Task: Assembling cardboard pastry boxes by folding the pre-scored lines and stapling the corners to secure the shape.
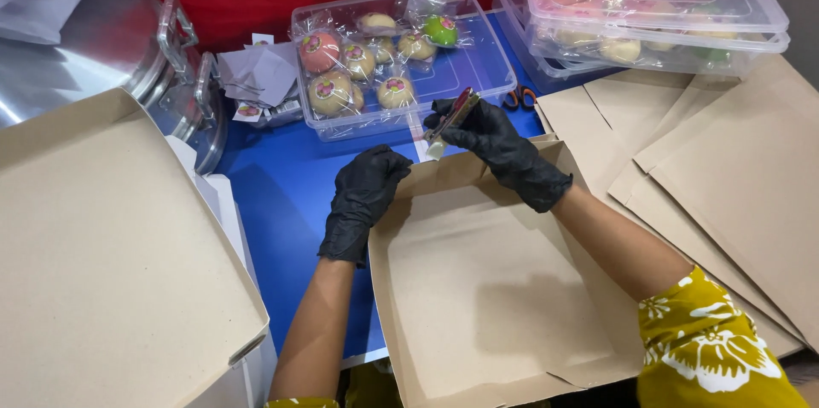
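Observation:
Both my hands wear black gloves. My left hand (365, 199) pinches the far left corner of a brown cardboard box (478, 288) that lies open before me on the blue table (281, 195). My right hand (503, 148) grips a small metal stapler (452, 118), held over the box's far wall near that corner. Just beyond the stapler stands a clear plastic tray (495, 58) holding several round wrapped pastries, one of them green (441, 30) and one pink (319, 51).
Flat brown box blanks (734, 160) are piled at the right. Stacked lidded clear containers (657, 7) of pastries stand at the far right. A folded brown box (111, 254) fills the left, with large metal pots (128, 58) behind it. Orange-handled scissors (519, 98) lie behind my right hand.

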